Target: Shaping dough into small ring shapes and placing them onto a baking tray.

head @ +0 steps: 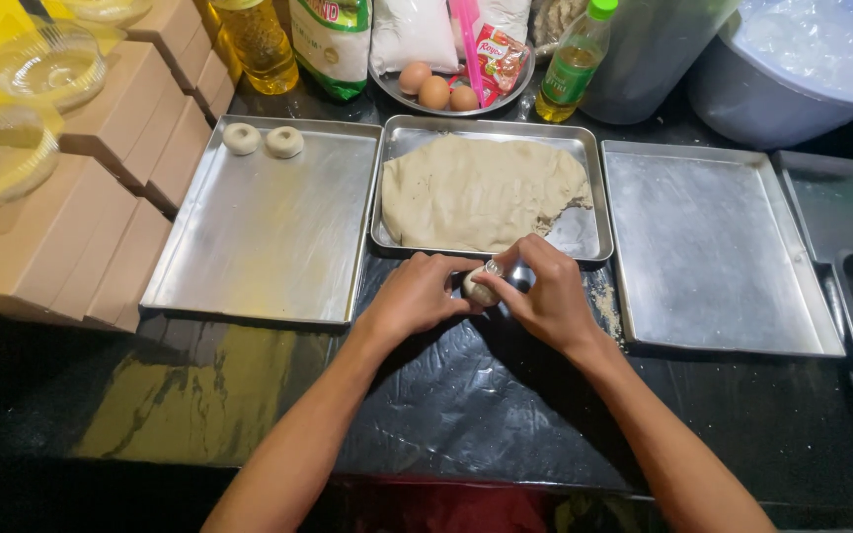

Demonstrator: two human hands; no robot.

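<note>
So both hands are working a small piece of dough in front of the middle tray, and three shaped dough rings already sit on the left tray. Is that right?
Not quite: the head view shows two shaped dough rings on the left tray, not three. The rest holds: the left hand and right hand hold a small piece of dough in front of the middle tray.

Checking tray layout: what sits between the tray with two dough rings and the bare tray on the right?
Head view: the middle tray holding the dough slab.

three eggs [434,91] sit on a round plate [520,96] between two oil bottles [573,61]. brown boxes [101,188] and clear bowls [46,67] are stacked at the left. an empty tray [713,247] lies on the black bench [466,415].
</note>
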